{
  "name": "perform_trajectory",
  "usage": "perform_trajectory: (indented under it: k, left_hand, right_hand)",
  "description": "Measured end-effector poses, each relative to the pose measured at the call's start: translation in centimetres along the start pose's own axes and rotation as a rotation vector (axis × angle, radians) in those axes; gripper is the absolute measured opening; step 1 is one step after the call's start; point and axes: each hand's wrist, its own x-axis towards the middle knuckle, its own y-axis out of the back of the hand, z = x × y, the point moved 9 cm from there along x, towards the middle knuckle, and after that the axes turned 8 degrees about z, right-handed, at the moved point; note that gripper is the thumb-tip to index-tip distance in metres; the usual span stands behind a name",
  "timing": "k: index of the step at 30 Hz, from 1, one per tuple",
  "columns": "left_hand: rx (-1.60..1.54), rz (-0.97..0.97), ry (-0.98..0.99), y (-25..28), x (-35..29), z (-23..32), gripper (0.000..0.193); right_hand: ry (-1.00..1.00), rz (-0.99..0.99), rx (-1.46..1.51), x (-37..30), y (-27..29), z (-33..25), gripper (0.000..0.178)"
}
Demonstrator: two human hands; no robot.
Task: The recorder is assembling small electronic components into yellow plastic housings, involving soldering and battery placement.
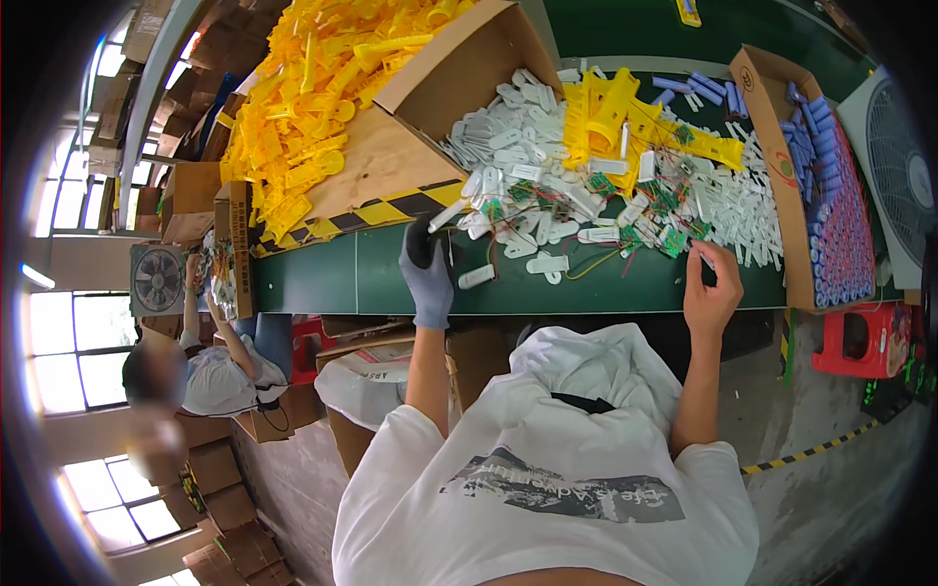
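Note:
My left hand (pixel 427 278), in a grey glove with dark fingers, is closed at the front part of the green bench. A long white plastic piece (pixel 447 216) sticks out from its fingertips. My bare right hand (pixel 713 291) is over the bench edge, with thumb and forefinger pinched together. Whatever is in that pinch is too small to make out. Just beyond its fingertips lie green circuit boards (pixel 672 241) with thin red and black wires. Between the hands are loose white plastic casings (pixel 547 264), and one white casing (pixel 477 277) lies beside my left hand.
Yellow plastic parts (pixel 313 107) are heaped at the far left behind a striped edge. A tilted cardboard box (pixel 459 73) spills white pieces. At right stand a box (pixel 796 234) of cylindrical battery cells (pixel 831 195) and a fan (pixel 894 146). Another person (pixel 230 371) works at left.

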Motion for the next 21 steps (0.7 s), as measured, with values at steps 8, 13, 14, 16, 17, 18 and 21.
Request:
perform_trajectory:
  k: [8,13,14,16,17,18,21]
  left_hand:
    - [-0.243,-0.375,-0.184,-13.1,2.0,12.9,0.022]
    - [-0.448,-0.377,-0.311,-17.4,1.7,20.8,0.019]
    - [-0.461,-0.391,-0.314,-18.5,2.1,20.8,0.019]
    - [0.343,-0.728,-0.569,-23.6,1.2,18.8,0.019]
    - [0.657,-0.883,-0.693,-24.7,0.4,16.7,0.024]
    - [0.649,-0.89,-0.711,-24.7,0.6,16.2,0.024]
    - [0.643,-1.034,-0.53,-24.6,-0.4,15.0,0.026]
  right_hand:
    - [-0.046,0.043,0.019,0.2,0.1,0.5,0.01]
    - [-0.049,0.096,0.046,0.3,0.7,0.0,0.01]
    - [-0.063,0.097,0.051,0.4,0.8,0.1,0.01]
    - [-0.058,0.128,0.043,0.5,1.2,0.2,0.01]
    - [-0.058,0.134,0.048,0.5,1.3,0.3,0.01]
    - [-0.057,0.14,0.055,0.6,1.4,0.4,0.01]
    - [-0.106,0.16,0.101,0.9,1.9,1.2,0.011]
